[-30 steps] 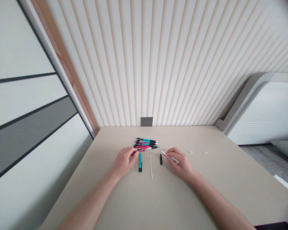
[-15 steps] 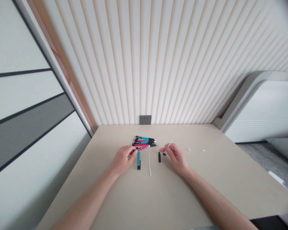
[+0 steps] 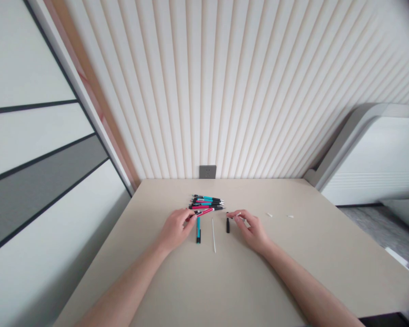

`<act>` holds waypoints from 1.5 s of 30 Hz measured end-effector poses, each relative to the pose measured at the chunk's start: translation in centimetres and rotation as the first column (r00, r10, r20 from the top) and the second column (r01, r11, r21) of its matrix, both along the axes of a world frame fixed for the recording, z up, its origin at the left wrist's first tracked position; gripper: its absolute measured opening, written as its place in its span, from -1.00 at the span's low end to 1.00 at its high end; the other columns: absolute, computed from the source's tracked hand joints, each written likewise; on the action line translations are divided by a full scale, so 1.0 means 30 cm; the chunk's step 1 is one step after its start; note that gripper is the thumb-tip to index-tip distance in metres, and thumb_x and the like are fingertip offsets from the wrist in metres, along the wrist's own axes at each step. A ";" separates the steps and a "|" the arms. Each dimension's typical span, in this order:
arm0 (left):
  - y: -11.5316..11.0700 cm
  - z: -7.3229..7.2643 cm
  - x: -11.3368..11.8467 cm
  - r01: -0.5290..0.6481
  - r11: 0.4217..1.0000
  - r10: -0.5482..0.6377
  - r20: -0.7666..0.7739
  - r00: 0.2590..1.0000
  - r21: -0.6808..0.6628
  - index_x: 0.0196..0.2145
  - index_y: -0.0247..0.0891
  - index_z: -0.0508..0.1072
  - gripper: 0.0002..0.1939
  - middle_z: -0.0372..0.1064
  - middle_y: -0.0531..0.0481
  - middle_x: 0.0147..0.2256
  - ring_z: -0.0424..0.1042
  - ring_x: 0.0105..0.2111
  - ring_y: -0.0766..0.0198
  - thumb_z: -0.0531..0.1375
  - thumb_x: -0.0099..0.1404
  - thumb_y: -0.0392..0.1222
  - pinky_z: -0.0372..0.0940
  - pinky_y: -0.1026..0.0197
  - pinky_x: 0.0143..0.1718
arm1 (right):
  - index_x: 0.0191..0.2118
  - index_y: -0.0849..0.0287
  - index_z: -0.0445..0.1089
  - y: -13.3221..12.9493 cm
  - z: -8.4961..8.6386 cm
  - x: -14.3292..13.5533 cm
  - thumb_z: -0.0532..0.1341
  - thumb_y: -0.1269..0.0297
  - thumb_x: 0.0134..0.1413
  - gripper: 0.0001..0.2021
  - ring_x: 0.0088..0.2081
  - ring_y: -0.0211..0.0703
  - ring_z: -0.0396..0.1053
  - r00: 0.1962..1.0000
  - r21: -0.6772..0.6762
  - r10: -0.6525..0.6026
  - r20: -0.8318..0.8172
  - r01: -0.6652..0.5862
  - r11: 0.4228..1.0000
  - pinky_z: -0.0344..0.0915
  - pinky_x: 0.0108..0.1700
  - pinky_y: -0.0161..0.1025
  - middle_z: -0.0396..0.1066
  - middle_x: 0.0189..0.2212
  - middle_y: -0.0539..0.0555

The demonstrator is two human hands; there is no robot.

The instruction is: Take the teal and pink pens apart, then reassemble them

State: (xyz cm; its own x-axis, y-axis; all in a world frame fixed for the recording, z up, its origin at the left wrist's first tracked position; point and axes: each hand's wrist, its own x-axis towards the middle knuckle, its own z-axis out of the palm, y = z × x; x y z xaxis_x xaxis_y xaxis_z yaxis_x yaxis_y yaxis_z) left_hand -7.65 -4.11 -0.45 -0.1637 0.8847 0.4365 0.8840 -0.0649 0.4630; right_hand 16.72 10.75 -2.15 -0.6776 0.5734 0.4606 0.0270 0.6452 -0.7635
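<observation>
My left hand [image 3: 177, 227] is closed on a red pen barrel [image 3: 205, 211], just in front of a pile of blue, red and black pens [image 3: 207, 201]. My right hand [image 3: 250, 228] pinches a thin white stick [image 3: 237, 214] between thumb and fingers. Between the hands, a blue pen barrel with a black end [image 3: 198, 230], a white rod [image 3: 214, 235] and a short black piece [image 3: 228, 225] lie on the tabletop. The black piece is close to my right fingertips.
Two small white bits [image 3: 269, 215] [image 3: 289, 216] lie right of my right hand on the beige table [image 3: 197, 290]. A ribbed wall with a dark socket [image 3: 207, 171] stands behind. A white cabinet is at the left.
The white stick in my right hand has tipped from steep to nearly flat, and its fingers have closed in. My left hand has barely moved. The view has shifted slightly.
</observation>
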 end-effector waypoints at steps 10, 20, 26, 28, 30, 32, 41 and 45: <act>-0.001 0.007 -0.001 0.016 1.000 -0.016 0.015 1.000 0.002 -0.26 -0.21 0.45 -0.79 0.44 -0.04 -0.38 0.40 -0.33 0.20 0.05 0.39 -0.13 0.28 0.17 -0.24 | -0.07 0.07 0.40 0.002 0.047 0.044 0.08 0.32 0.29 -0.81 -0.05 -0.07 0.40 0.983 0.304 0.154 0.104 -0.179 0.936 0.33 0.00 -0.05 0.45 -0.10 0.18; -0.002 0.007 0.001 0.006 1.000 -0.006 0.007 1.000 -0.006 -0.28 -0.20 0.44 -0.78 0.43 -0.03 -0.38 0.40 -0.33 0.20 0.04 0.40 -0.12 0.27 0.17 -0.23 | -0.05 0.03 0.45 -0.012 0.076 0.059 0.09 0.31 0.29 -0.77 -0.24 -0.14 0.40 0.938 0.483 0.188 0.291 -0.314 0.818 0.33 -0.19 -0.18 0.44 -0.24 0.14; -0.001 0.013 0.003 -0.001 1.000 0.001 0.000 1.000 -0.001 -0.30 -0.20 0.44 -0.79 0.41 -0.01 -0.42 0.39 -0.36 0.21 0.05 0.38 -0.12 0.26 0.19 -0.28 | -0.04 0.06 0.43 -0.029 0.092 0.061 0.10 0.30 0.28 -0.78 -0.27 -0.13 0.42 0.913 0.508 0.265 0.309 -0.394 0.766 0.31 -0.20 -0.17 0.47 -0.32 0.12; -0.001 0.015 0.003 -0.003 1.000 0.003 -0.013 1.000 0.001 -0.32 -0.20 0.43 -0.78 0.41 -0.01 -0.43 0.38 -0.37 0.21 0.05 0.39 -0.11 0.26 0.19 -0.29 | -0.05 0.07 0.41 -0.030 0.086 0.061 0.09 0.31 0.29 -0.79 -0.27 -0.13 0.43 0.924 0.522 0.263 0.279 -0.376 0.766 0.31 -0.22 -0.17 0.48 -0.32 0.12; -0.001 0.016 0.004 -0.002 1.000 0.002 -0.023 1.000 -0.004 -0.31 -0.20 0.43 -0.78 0.40 -0.01 -0.43 0.38 -0.37 0.21 0.03 0.39 -0.11 0.26 0.19 -0.29 | -0.04 0.07 0.40 -0.032 0.076 0.057 0.08 0.32 0.29 -0.79 -0.27 -0.13 0.43 0.937 0.543 0.244 0.251 -0.345 0.766 0.31 -0.21 -0.16 0.48 -0.30 0.13; -0.001 0.016 0.004 0.000 1.000 0.000 -0.026 1.000 -0.013 -0.30 -0.20 0.42 -0.77 0.40 -0.01 -0.42 0.38 -0.37 0.21 0.02 0.40 -0.10 0.26 0.19 -0.28 | -0.03 0.07 0.39 -0.038 0.067 0.047 0.07 0.34 0.30 -0.78 -0.25 -0.12 0.43 0.941 0.562 0.230 0.249 -0.333 0.757 0.30 -0.20 -0.15 0.49 -0.26 0.14; -0.001 0.012 0.004 0.009 1.000 -0.009 -0.016 1.000 -0.018 -0.29 -0.19 0.41 -0.80 0.42 -0.02 -0.38 0.39 -0.32 0.19 0.03 0.40 -0.13 0.26 0.16 -0.22 | -0.05 0.13 0.39 -0.061 0.061 -0.041 0.00 0.42 0.34 -0.75 -0.27 -0.12 0.37 0.921 0.688 0.101 0.376 -0.351 0.635 0.24 -0.21 -0.16 0.46 -0.29 0.14; -0.003 0.017 0.006 0.018 1.000 -0.018 -0.006 1.000 -0.020 -0.30 -0.19 0.41 -0.80 0.43 -0.02 -0.37 0.40 -0.32 0.19 0.04 0.40 -0.13 0.26 0.16 -0.20 | -0.01 0.15 0.37 -0.065 0.058 -0.048 -0.03 0.42 0.35 -0.73 -0.26 -0.12 0.34 0.919 0.721 0.021 0.393 -0.322 0.613 0.24 -0.21 -0.16 0.46 -0.28 0.14</act>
